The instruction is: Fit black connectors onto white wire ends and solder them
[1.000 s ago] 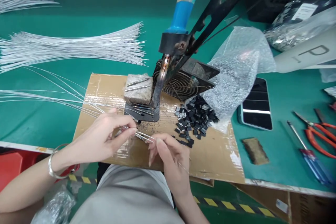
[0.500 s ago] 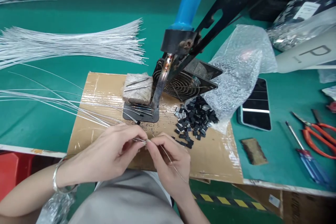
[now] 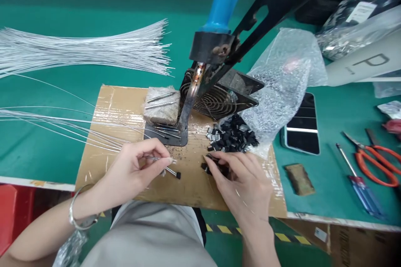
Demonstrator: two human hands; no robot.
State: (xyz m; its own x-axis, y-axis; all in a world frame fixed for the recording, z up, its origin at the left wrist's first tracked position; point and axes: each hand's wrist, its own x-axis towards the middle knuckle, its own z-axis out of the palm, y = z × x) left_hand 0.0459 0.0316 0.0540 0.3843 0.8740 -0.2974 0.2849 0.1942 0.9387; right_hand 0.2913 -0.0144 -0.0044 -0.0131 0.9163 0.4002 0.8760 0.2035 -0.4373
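Observation:
My left hand [image 3: 140,167] is closed in a pinch over the cardboard, holding thin silvery wires. From under its fingers sticks a wire end with a small black connector [image 3: 178,175]. Out to the right, my right hand [image 3: 246,179] reaches in at the near edge of a heap of small black connectors [image 3: 234,133]. Its thumb and forefinger tips come together among a few of them, and what they pinch is too small to make out. A fine wire strand crosses the back of this hand.
A soldering iron [image 3: 219,8] on a black stand points down by a pad [image 3: 163,110] with metal rods. Behind are a fan [image 3: 216,98] and bubble wrap [image 3: 282,79]. White wires [image 3: 84,52] lie left; a phone [image 3: 302,125], screwdriver [image 3: 360,187] and pliers [image 3: 376,162] lie right.
My hands, which met in the middle, have parted. The right hand has gone rightward to the connector heap; the left has drawn back slightly left, still holding its wires.

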